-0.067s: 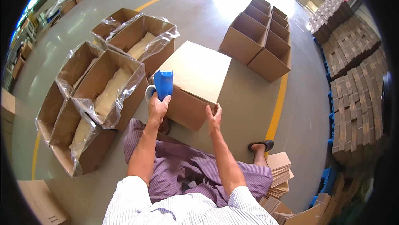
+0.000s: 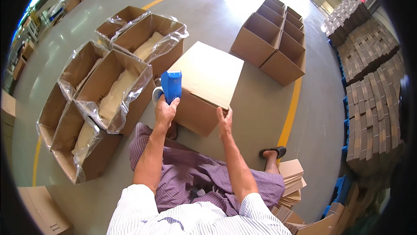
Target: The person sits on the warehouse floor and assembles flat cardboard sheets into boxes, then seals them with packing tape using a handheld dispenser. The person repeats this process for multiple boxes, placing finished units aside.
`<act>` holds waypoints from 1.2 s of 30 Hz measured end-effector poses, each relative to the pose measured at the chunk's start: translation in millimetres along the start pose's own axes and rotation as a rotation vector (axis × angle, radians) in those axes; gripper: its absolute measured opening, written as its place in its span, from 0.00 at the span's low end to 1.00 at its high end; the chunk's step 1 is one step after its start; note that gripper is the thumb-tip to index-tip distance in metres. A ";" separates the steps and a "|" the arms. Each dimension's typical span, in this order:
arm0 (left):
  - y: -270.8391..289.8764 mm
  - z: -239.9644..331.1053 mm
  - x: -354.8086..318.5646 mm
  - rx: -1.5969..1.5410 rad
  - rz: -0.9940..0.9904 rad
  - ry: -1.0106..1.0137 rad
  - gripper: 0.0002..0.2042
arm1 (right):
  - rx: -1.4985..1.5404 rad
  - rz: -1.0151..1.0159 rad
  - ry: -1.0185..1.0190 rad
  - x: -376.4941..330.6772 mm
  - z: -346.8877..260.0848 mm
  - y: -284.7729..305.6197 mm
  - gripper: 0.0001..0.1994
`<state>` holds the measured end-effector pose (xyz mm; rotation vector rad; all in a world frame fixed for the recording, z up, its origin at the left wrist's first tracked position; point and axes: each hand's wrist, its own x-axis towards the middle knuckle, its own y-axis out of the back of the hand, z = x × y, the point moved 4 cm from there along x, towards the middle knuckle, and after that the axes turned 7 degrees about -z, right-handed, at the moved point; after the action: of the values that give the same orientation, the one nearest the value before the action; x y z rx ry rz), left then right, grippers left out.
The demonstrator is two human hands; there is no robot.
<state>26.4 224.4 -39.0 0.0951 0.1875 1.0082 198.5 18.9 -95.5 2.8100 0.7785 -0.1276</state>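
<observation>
A cardboard box (image 2: 209, 72) with its top flaps folded flat stands on the floor in front of me. My left hand (image 2: 166, 111) is closed round a blue tape dispenser (image 2: 173, 84), raised by the box's near left side. A roll of tape (image 2: 157, 95) shows at the dispenser's left. At the near right corner of the box, my right hand (image 2: 224, 118) rests against the side just below the top edge, its thumb and fingers apart. Part of its fingers is hidden from view.
On the left stand several open boxes (image 2: 115, 89) lined with clear plastic. A double row of open, unlined boxes (image 2: 273, 39) is at the far right. Flattened cardboard stacks (image 2: 373, 105) sit on blue pallets along the right. Cardboard sheets (image 2: 292, 176) lie by my right foot.
My right hand has shifted very slightly right and up along the box corner. The left hand keeps its hold on the tape dispenser.
</observation>
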 end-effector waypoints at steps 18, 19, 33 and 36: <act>33.7 49.7 -5.4 -0.137 0.313 -0.171 0.16 | -0.262 -0.198 0.109 -14.9 -80.8 107.5 0.14; 34.0 49.2 -6.7 -0.125 0.311 -0.150 0.16 | -0.368 -0.271 0.124 -28.9 -79.0 128.5 0.13; -3.3 48.0 -15.2 -0.193 0.146 -0.092 0.14 | -0.173 0.317 -0.440 -78.3 47.8 217.2 0.55; -20.5 48.7 -14.2 -0.245 0.080 -0.088 0.16 | -0.205 0.423 -0.253 -89.5 68.1 172.3 0.56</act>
<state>45.8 201.8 6.9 -0.0766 -0.0208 1.0969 209.3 -185.6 -116.2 2.6225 0.1258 -0.3040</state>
